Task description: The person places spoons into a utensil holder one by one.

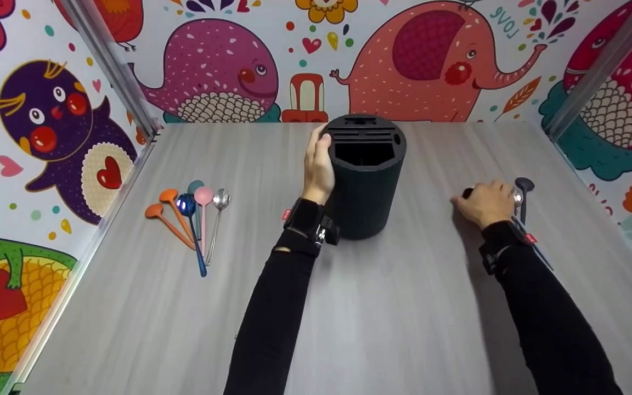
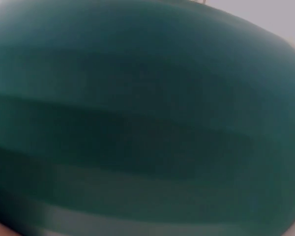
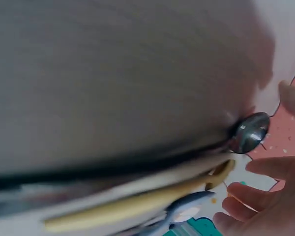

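A dark green, cylindrical utensil holder (image 1: 362, 203) with a black slotted top stands upright on the table. My left hand (image 1: 318, 167) holds its left side, thumb near the rim; the holder's green wall (image 2: 147, 123) fills the left wrist view. On the right, my right hand (image 1: 486, 203) reaches low over several spoons and partly hides them. In the right wrist view, its thumb and fingers (image 3: 265, 196) are spread apart around a dark, shiny spoon (image 3: 253, 132). A yellow-handled utensil (image 3: 137, 206) and a grey-blue spoon (image 3: 189, 204) lie beside that one.
On the left lies a fanned group of spoons: orange spoons (image 1: 169, 196), a blue spoon (image 1: 186, 205), a pink spoon (image 1: 203, 196), a teal one and a silver spoon (image 1: 221, 199). A dark grey spoon (image 1: 524, 185) lies right of my right hand. Printed panels border the table (image 1: 393, 329).
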Motion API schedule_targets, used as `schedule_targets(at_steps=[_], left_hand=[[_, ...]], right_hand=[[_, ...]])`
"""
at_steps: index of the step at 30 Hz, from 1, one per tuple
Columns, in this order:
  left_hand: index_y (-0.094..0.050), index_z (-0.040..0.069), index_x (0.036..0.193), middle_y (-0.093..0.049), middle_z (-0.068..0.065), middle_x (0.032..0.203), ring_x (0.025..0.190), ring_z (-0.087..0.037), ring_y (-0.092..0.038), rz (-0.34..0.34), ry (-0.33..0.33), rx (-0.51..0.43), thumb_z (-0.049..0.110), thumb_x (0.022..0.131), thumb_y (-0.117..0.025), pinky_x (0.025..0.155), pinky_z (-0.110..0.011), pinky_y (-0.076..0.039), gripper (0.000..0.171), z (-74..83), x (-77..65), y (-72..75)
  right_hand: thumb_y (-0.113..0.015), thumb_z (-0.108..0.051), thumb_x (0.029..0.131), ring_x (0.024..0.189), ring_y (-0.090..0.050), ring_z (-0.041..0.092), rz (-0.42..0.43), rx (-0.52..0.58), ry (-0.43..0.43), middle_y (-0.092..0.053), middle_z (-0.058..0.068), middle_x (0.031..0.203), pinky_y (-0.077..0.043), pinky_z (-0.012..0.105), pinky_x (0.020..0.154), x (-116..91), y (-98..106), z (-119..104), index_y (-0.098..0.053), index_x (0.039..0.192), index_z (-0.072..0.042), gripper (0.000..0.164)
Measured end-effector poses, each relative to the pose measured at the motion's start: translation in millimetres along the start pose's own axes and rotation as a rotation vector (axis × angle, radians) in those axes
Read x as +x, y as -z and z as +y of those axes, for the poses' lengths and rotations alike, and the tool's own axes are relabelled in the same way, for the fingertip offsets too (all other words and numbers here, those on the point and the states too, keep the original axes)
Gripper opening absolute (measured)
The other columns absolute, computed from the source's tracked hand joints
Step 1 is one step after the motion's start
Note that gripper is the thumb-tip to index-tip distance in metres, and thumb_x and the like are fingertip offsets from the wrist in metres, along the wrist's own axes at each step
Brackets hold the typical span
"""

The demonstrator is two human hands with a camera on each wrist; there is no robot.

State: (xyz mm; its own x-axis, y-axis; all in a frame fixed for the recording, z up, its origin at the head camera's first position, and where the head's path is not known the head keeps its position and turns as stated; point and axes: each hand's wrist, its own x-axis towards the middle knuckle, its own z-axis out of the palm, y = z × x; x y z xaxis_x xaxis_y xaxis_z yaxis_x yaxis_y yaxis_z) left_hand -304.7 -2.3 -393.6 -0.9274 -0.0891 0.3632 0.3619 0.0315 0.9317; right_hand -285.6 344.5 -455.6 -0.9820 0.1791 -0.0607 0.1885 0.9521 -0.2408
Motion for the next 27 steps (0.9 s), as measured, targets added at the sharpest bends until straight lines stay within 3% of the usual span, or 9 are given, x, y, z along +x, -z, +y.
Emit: schedule_targets(at_steps=[6,10,17,24,27], left_hand=[[-0.049,0.008,0.142,-0.054,-0.01,0.144,0.134,-0.021,-0.049,-0.005,-0.004,-0.002,0.027,0.101,-0.026,0.115,-0.036,-0.037,0.051,-0.6,-0.4,-1.7],[-0.049,0.007,0.142,-0.054,-0.011,0.144,0.134,-0.021,-0.049,-0.001,-0.013,-0.003,0.026,0.101,-0.026,0.114,-0.035,-0.037,0.051,-0.9,-0.3,-0.7],[-0.049,0.006,0.142,-0.054,-0.011,0.144,0.135,-0.022,-0.049,0.006,-0.011,-0.004,0.025,0.101,-0.026,0.115,-0.035,-0.037,0.051,-0.6,0.1,-1.6],[-0.048,0.008,0.143,-0.054,-0.009,0.145,0.135,-0.02,-0.049,-0.005,0.014,0.007,0.027,0.101,-0.025,0.117,-0.037,-0.036,0.051,0.1,-1.7,-1.8],[-0.047,0.008,0.144,-0.053,-0.009,0.146,0.135,-0.02,-0.048,-0.003,0.015,0.009,0.027,0.102,-0.025,0.117,-0.037,-0.036,0.051,0.5,-1.9,-0.6]], right_hand=[[-0.058,-0.032,0.093,0.117,-0.04,0.061,0.112,0.013,0.043,-0.046,0.042,0.122,-0.034,0.069,0.101,0.0,-7.9,1.8,-0.057,0.118,0.015,0.053],[-0.054,-0.02,0.088,0.102,-0.052,0.056,0.146,0.064,0.085,-0.05,0.039,0.112,-0.044,0.067,0.084,1.1,-11.6,0.7,-0.059,0.108,0.017,0.042],[-0.053,-0.001,0.079,0.094,-0.056,0.053,0.224,0.157,0.152,-0.056,0.037,0.101,-0.045,0.061,0.08,-1.9,-12.3,-1.3,-0.06,0.1,0.015,0.027],[-0.044,-0.008,0.094,0.1,-0.059,0.051,0.223,0.324,0.043,-0.063,0.033,0.107,-0.045,0.059,0.086,-4.3,-5.4,-8.3,-0.054,0.111,0.007,0.025],[-0.04,-0.012,0.097,0.102,-0.057,0.042,0.218,0.449,-0.026,-0.061,0.025,0.109,-0.044,0.05,0.09,-3.4,0.6,-14.9,-0.053,0.117,0.004,0.029]])
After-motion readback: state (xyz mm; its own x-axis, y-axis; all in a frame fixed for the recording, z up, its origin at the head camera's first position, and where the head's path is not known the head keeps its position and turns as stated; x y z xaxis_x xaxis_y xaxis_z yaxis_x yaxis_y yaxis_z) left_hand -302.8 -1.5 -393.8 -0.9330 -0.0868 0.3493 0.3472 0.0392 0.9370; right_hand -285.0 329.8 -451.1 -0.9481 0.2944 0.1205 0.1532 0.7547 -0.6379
